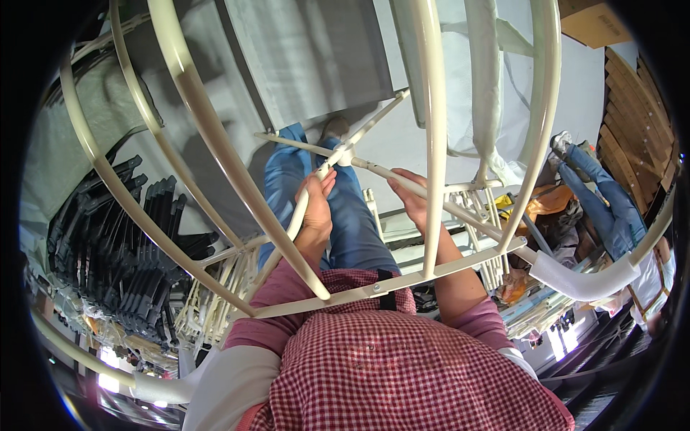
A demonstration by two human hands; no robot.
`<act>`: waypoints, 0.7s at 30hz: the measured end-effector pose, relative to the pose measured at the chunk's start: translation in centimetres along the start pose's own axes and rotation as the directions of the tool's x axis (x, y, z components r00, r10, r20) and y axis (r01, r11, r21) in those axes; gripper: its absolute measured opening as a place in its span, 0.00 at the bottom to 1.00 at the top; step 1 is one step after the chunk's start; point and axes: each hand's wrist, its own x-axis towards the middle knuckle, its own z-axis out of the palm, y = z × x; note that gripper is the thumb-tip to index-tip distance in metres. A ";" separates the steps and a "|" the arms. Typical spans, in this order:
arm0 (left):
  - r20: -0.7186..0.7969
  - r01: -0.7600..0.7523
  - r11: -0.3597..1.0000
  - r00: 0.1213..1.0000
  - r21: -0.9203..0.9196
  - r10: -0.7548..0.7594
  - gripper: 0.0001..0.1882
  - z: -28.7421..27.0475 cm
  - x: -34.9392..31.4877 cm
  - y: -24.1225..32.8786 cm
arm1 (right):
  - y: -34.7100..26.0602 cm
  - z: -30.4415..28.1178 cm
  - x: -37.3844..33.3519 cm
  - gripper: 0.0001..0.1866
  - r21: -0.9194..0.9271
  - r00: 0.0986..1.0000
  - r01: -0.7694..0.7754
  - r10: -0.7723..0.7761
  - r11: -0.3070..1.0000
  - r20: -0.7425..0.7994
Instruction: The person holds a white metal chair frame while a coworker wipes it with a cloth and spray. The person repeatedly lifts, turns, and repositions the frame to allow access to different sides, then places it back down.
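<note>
A cream-coloured metal tube frame (200, 100) spreads in front of me, with several long curved tubes. Two of its thinner tubes cross at a pale joint (343, 154) over my legs. Just below that crossing, my left hand (318, 208) is closed around the left tube. My right hand (412, 204) grips the right tube, fingers curled behind it; part of the grip is hidden. A flat bar (374, 289) with bolts runs across my forearms and links the bottom ends of the curved tubes. White foam sleeving (583, 279) wraps a bent tube at the right.
Black folded frame parts (118, 244) are stacked at the left, beside bundled cream tubes (208, 305). Grey panels (309, 57) lie ahead. At the right, another person's legs in jeans (600, 187) show near stacked brown slats (632, 122). A cardboard box (595, 23) is at the far right.
</note>
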 end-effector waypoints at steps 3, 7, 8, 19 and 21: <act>0.064 0.001 1.000 0.998 0.012 -0.002 0.22 -0.6 0.3 0.0 | 0.4 0.0 0.1 0.18 -0.002 0.999 0.026 -0.026 1.000 0.033; 0.082 -0.021 0.999 0.996 0.027 0.019 0.20 -0.9 0.9 -0.4 | 0.3 0.0 -0.2 0.17 0.026 1.000 0.014 -0.014 1.000 0.011; 0.111 -0.004 1.000 0.994 0.018 0.002 0.21 -0.9 1.1 -0.6 | 0.2 0.0 -0.3 0.17 0.027 1.000 -0.003 0.003 1.000 0.014; 0.216 -0.260 0.932 0.954 0.254 0.208 0.17 -2.5 3.6 -3.4 | 5.0 1.1 1.3 0.19 0.057 0.994 0.112 -0.111 0.992 -0.007; 0.353 -0.359 0.774 0.917 0.522 0.186 0.16 -5.3 2.1 -3.3 | 6.1 1.1 0.9 0.21 0.137 0.996 -0.063 0.055 0.989 0.064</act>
